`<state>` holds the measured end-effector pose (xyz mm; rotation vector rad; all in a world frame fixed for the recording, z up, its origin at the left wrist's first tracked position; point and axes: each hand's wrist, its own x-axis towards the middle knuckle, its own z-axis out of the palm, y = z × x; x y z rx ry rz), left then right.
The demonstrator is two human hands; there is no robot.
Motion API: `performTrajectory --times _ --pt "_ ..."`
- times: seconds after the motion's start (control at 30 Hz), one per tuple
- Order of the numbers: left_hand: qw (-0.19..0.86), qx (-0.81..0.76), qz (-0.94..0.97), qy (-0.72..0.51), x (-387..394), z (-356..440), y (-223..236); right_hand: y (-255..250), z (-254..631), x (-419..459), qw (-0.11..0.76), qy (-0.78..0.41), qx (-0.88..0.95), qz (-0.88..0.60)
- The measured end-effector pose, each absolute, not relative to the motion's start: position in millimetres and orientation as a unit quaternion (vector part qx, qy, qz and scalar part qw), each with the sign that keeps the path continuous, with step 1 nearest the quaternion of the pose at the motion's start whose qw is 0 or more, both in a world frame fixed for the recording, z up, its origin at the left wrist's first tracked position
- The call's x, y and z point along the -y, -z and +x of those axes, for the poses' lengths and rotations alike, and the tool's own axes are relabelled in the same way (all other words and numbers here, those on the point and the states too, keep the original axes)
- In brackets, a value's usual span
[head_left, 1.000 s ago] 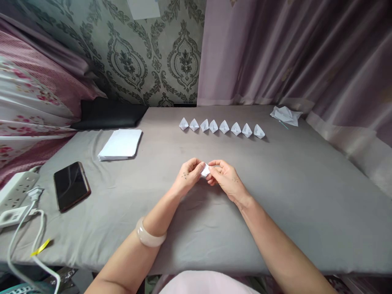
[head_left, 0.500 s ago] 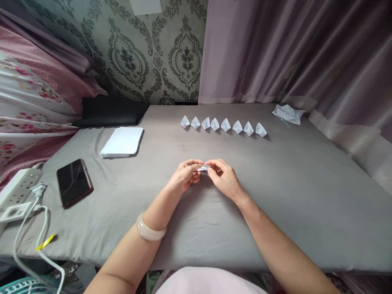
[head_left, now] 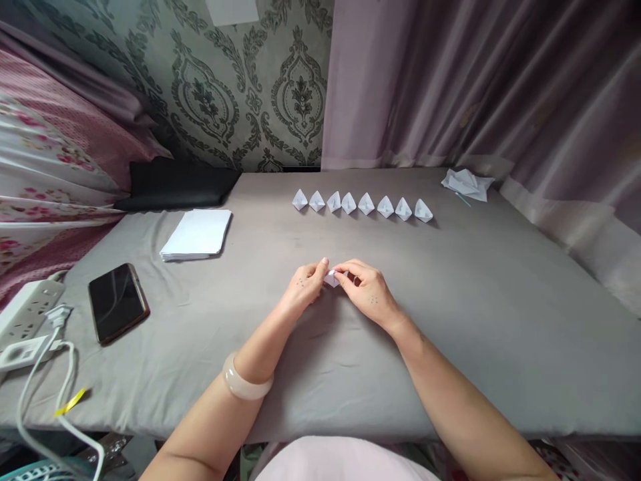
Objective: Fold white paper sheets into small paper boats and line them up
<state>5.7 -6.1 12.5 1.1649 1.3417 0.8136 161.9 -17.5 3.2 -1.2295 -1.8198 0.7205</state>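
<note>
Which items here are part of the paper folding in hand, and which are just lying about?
In use: small folded paper piece, pinched between left hand and right hand; row of eight folded paper shapes; stack of white sheets.

Lying about: phone; power strip with white cable; black cushion; crumpled paper.

1. A grey-covered table (head_left: 501, 321) filled the room's foreground.
2. Behind the table rose a wall of green damask wallpaper (head_left: 240, 93).
3. Mauve curtains (head_left: 475, 80) hung behind its right side, soft daylight filtering through.
4. Floral pink bedding (head_left: 45, 147) lay left of the table.
</note>
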Motion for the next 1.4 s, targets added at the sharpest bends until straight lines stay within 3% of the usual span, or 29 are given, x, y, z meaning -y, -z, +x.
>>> performTrajectory --times 0.07,0.23,0.5,1.4 --pt "0.484 -0.579 0.548 -0.362 6 5 -12 -1 163 16 0.399 -0.273 0.720 -0.498" --pt "0.473 -0.511 0.630 -0.343 9 6 -8 5 164 16 0.391 -0.244 0.726 -0.510" --pt "0.307 -0.476 0.740 -0.361 11 11 -1 4 162 17 0.409 -0.217 0.720 -0.517" --pt "0.295 -0.451 0.772 -0.338 14 13 0 -3 158 22 0.396 -0.243 0.660 -0.590"
